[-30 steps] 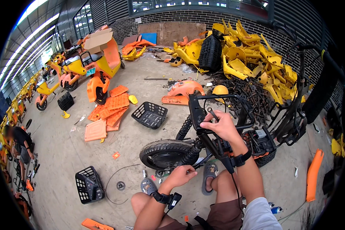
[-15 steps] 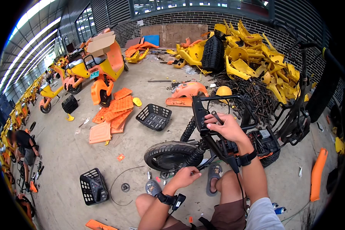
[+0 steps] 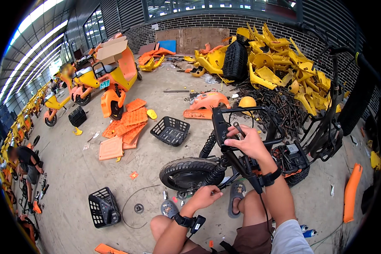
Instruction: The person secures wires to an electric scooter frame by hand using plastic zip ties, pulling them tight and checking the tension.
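My right hand (image 3: 250, 143) is at the top of a black scooter frame (image 3: 218, 127), its fingers curled round a dark rod-shaped handle (image 3: 239, 130). The handle's lower end is hidden by my hand, so its kind does not show. My thumb and fingertips are close to the bolt holes of the frame's upright plate. Lower down, my left hand (image 3: 204, 198) hovers near the bottom of the black shock absorber (image 3: 216, 173) and the wheel (image 3: 186, 174), its fingers loosely bent and apart, with nothing seen in them.
Black plastic baskets (image 3: 170, 131) lie on the concrete floor, with a small sprocket (image 3: 139, 208) and cable nearby. Orange panels (image 3: 129, 122) are stacked beyond. Yellow body parts (image 3: 271, 63) are heaped by the wall. Parked scooters (image 3: 114, 84) and a bending person (image 3: 27, 163) are on the left.
My right hand has shifted very slightly at the frame top, still round the dark handle. My left hand stays in almost the same place.
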Demonstrator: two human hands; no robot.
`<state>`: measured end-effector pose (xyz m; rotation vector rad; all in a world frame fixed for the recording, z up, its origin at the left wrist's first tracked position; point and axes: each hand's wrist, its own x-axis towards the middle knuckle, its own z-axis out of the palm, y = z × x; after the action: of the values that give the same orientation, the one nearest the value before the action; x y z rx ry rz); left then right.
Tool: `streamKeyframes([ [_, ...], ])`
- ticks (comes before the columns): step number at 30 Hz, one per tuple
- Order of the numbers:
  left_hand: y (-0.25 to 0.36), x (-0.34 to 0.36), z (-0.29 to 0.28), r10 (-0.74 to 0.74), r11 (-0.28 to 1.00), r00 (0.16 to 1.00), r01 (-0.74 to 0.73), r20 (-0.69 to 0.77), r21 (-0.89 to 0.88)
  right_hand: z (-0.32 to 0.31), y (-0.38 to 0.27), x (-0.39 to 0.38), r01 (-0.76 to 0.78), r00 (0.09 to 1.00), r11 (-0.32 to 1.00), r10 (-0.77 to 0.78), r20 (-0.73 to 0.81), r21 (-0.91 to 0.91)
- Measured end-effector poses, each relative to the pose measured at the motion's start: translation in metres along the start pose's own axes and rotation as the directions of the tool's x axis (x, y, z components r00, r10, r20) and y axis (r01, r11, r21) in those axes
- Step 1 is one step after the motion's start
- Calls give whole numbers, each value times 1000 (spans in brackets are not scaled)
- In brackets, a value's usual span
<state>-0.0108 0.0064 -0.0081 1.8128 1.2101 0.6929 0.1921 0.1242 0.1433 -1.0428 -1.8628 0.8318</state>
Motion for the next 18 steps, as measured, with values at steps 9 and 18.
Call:
streamKeyframes([
  [9,0,0,1,-13,1000,1000,13,26,27,-3,1,1,-63,998,996,62,22,69],
  [18,5,-2,-1,-52,997,997,49,59,55,1,3,-1,-22,1000,998,20,-21,-66],
])
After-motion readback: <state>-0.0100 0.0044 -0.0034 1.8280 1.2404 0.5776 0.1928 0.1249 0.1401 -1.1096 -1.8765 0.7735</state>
